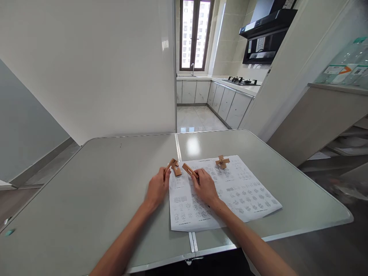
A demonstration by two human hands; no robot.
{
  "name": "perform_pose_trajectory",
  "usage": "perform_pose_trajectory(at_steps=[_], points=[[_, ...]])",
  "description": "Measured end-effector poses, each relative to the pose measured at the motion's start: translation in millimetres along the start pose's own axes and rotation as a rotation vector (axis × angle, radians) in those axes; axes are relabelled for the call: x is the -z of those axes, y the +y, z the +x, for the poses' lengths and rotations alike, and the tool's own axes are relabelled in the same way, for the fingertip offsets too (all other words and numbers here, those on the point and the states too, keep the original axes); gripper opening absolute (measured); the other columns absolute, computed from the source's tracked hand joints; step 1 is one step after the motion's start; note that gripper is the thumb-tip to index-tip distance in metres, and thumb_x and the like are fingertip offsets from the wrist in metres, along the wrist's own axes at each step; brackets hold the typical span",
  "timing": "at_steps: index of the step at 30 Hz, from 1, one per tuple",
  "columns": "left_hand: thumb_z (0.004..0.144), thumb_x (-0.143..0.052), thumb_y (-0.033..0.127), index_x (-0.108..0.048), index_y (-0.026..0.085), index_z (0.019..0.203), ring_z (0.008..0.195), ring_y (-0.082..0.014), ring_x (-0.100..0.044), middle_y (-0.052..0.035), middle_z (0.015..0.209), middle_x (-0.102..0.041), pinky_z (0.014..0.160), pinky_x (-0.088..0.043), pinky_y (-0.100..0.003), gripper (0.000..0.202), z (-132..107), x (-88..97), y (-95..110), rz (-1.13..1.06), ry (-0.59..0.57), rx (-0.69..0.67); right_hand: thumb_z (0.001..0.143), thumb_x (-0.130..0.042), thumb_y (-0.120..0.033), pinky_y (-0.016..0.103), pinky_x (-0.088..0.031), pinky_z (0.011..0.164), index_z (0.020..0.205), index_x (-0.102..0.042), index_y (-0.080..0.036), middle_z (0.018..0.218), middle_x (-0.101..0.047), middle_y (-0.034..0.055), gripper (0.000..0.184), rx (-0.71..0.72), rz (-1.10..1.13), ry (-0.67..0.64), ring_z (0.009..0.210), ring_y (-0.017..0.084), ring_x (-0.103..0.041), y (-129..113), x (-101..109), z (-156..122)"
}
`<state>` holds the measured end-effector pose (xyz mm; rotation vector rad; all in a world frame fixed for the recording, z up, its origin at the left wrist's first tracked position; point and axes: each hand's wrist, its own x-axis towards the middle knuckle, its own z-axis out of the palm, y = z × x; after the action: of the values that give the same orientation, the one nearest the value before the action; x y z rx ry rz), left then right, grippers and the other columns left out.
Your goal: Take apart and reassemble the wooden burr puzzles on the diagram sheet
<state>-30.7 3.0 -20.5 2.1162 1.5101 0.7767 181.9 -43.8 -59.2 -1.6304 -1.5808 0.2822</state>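
A small wooden puzzle piece [171, 163] is pinched in the fingers of my left hand [157, 188], over the left edge of a printed sheet [184, 224]. A second notched wooden piece [177, 171] is right beside it; whether the two touch I cannot tell. My right hand [206, 188] is closed on a flat wooden piece with a slot [188, 169], tilted up to the left above the sheet. Farther right on the sheet sits a cross-shaped wooden puzzle [222, 162]. Rows of small line diagrams cover the paper, partly hidden under my right hand.
The sheet lies on a pale folding table [115, 207] with a metal seam [178, 147] down its middle. A small green object [9, 232] is near the left edge. Bottles [346, 63] stand on a shelf [330, 111] at right. A kitchen lies beyond.
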Motion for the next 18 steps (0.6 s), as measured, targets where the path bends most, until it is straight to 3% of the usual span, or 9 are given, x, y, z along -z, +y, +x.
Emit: perform_pose_trajectory(at_steps=[4,8,18], points=[[0.107,-0.036,0.054,-0.056,0.022,0.099,0.06,-0.0167,-0.046,0.0032,0.069,-0.051,0.061,-0.034,-0.028,0.038,-7,-2.0,11,-0.296,-0.157,-0.119,0.104,-0.047,-0.038,0.033,-0.046,0.065,0.097,-0.057,-0.023,0.083,-0.069,0.0026,0.02,-0.077,0.252,-0.009,0.071,0.021,-0.063,-8,5,2],[0.107,-0.037,0.052,-0.056,0.021,0.098,0.064,-0.0154,-0.046,0.0028,0.073,-0.051,0.063,-0.036,-0.027,0.038,-10,-6.8,13,-0.403,-0.224,-0.16,0.105,-0.046,-0.042,0.032,-0.048,0.062,0.098,-0.054,-0.023,0.075,-0.068,-0.0003,0.021,-0.093,0.421,-0.041,0.06,0.019,-0.061,-16,7,1],[0.103,-0.039,0.063,-0.05,0.02,0.092,0.057,-0.0123,-0.034,0.0051,0.068,-0.04,0.053,-0.03,-0.025,0.046,-6,-15.3,9,-0.612,-0.318,-0.058,0.108,-0.039,-0.034,0.033,-0.054,0.071,0.12,-0.055,-0.022,0.096,-0.073,0.0035,0.023,0.041,0.396,-0.057,0.064,0.017,-0.067,-16,1,-4]])
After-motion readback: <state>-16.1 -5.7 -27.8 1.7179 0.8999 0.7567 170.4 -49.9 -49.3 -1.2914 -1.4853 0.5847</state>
